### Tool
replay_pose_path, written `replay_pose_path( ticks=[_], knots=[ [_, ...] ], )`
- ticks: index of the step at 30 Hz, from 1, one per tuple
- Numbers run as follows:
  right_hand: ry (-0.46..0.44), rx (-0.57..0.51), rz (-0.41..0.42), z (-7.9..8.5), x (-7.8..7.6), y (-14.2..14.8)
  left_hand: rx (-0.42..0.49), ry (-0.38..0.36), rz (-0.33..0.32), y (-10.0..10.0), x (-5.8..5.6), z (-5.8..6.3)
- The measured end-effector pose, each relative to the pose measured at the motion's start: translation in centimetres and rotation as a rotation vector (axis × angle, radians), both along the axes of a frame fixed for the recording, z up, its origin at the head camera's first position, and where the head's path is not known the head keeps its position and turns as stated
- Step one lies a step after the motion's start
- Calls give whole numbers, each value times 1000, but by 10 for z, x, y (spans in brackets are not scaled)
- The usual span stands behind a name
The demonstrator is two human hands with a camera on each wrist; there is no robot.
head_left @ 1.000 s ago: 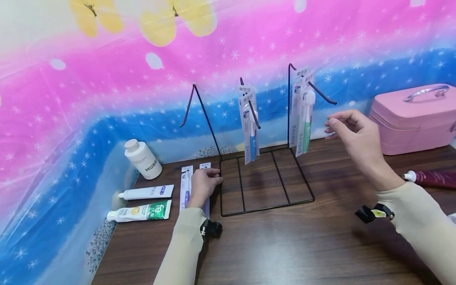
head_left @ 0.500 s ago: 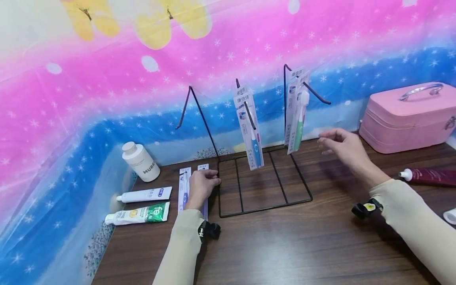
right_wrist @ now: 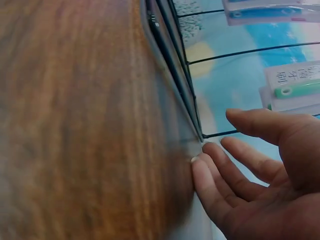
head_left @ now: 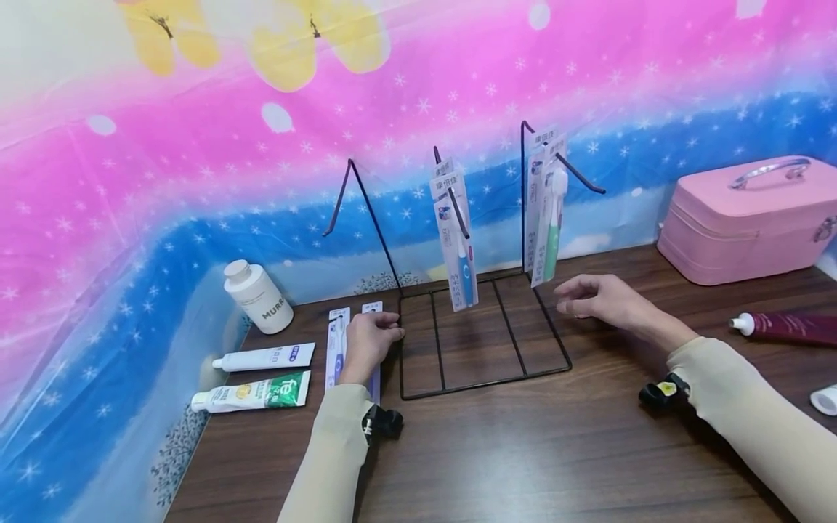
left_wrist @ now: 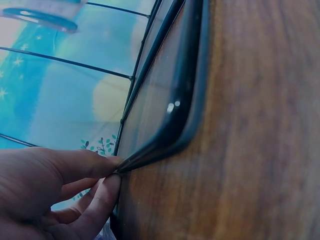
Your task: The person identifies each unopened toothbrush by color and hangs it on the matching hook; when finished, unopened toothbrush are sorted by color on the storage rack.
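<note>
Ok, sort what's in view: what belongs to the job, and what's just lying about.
Likely the job's:
wire rack, pinched by left hand
hanging toothbrush packs
tabletop toothbrush packs

Apparently just lying about:
white bottle
white tube
green-and-white tube
dark-red tube
pink case
white object at right edge

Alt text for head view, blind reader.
A person's left hand pinches the left side of a black wire rack on a brown wood-grain table; the right hand beside it holds nothing. A packaged blue toothbrush and green toothbrush hang from separate hooks.
</note>
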State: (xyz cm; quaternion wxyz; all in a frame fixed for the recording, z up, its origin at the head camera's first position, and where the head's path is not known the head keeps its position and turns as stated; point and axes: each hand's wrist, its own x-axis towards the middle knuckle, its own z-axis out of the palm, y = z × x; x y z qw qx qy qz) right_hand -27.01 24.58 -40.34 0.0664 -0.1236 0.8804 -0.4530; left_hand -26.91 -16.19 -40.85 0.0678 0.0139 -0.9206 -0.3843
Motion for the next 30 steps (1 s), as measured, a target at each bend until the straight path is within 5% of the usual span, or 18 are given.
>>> replay_pose_path(
  ticks=[15,30],
  knots=[
    [200,130,158,-14,1,-12,-18,7,0,-3,-1,1],
    [183,181,141,-18,1,-16,14,-16,20,-1,-1,-3]
  ],
)
